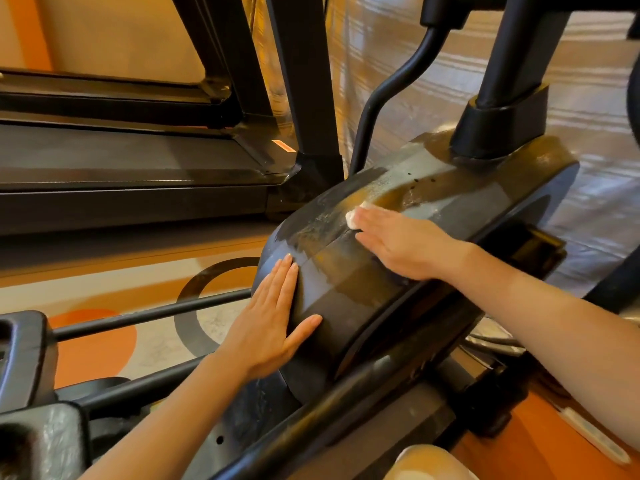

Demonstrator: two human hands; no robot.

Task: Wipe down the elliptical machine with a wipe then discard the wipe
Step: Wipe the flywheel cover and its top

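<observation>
Wipe (353, 218) white, bunched, mostly hidden.

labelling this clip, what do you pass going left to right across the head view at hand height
orange circle on the floor → left hand flat on the black curved elliptical housing → small white wipe → right hand pressing it
</observation>
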